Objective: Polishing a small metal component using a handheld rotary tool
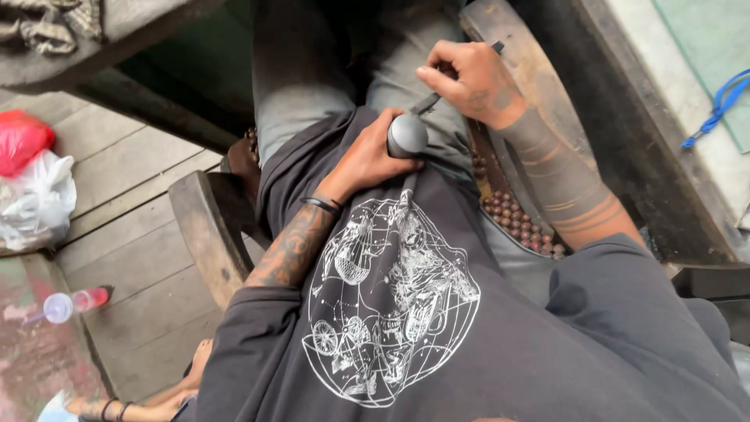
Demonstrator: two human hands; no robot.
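I'm gripping the grey ball (408, 134) in my left hand (367, 160), my right hand (469, 82) pinching what's probably a fine brush (428, 101), tip touching; steady strokes needed.

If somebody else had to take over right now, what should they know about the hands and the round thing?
Left hand: wrapped around a small round grey ball, held over the lap.
Right hand: pinching a thin dark tool, its tip touching the ball's top.
Nearby: brown beads lie on the wooden chair beside the right thigh.
Done: the ball looks plain grey; no marks can be made out.
Left: cannot tell how much work remains.
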